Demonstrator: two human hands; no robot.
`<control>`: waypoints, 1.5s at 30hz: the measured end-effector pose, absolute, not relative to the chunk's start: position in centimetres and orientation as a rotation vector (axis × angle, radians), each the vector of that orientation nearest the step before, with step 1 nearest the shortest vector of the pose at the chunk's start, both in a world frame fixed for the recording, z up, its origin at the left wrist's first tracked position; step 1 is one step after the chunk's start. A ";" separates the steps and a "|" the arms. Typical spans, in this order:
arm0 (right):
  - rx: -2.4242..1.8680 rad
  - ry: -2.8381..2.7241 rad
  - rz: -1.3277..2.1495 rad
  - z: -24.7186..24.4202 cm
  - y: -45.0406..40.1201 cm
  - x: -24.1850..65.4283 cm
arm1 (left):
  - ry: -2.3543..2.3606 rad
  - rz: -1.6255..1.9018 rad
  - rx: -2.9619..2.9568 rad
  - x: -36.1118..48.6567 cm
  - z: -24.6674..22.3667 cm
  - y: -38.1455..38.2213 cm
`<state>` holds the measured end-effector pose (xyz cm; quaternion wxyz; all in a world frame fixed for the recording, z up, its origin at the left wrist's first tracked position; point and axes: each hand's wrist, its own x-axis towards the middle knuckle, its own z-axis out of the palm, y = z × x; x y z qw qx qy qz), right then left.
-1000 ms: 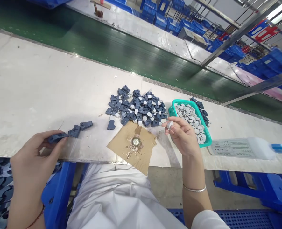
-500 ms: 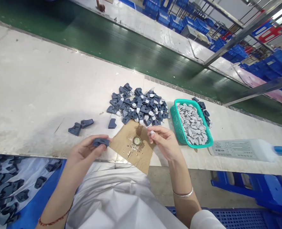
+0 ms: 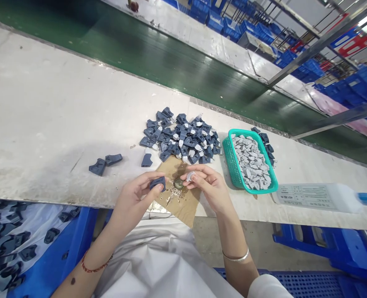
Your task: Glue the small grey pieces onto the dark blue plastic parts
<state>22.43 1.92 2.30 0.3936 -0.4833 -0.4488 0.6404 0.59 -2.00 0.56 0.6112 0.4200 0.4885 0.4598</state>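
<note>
Between the thumb and fingers of my left hand (image 3: 140, 193) is a dark blue-grey plastic part (image 3: 158, 183). My right hand (image 3: 208, 186) pinches a small light-grey plastic piece (image 3: 190, 176). The two held pieces are apart, facing each other over a brown paper sheet (image 3: 183, 207). On that sheet, between my hands, sits a small round cap (image 3: 178, 183) with shiny wet spots around it. Just beyond the paper lies a heap of dark parts (image 3: 183, 136), many with light-grey pieces on them.
A green basket (image 3: 230, 163) of light-grey pieces stands right of the heap. Beside it lies a labelled bottle (image 3: 320, 198) with a blue cap. Two loose dark parts (image 3: 105, 163) rest at left. A green conveyor belt (image 3: 134, 66) runs behind; more dark parts (image 3: 9, 244) fill the lower left.
My left hand has moved right with the dark part, over the paper. My right hand has shifted slightly left with the light-grey piece, so the two pieces are closer together.
</note>
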 end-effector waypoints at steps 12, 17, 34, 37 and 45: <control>-1.427 -1.850 0.896 1.1 0.8 21.8 | 0.986 1.012 0.942 0.7 -0.1 -1.9; -1.343 -2.048 0.634 1.1 0.8 21.8 | 0.979 0.999 1.034 0.3 -0.3 -2.0; -1.266 -2.119 0.488 0.8 1.0 21.0 | 1.077 0.999 0.981 0.4 -0.6 -1.9; -1.252 -2.156 0.476 0.7 1.1 20.9 | 1.090 1.033 0.918 0.6 -0.2 -1.8; -1.268 -2.120 0.475 0.8 1.0 20.9 | 1.096 1.015 0.997 0.4 -0.3 -1.9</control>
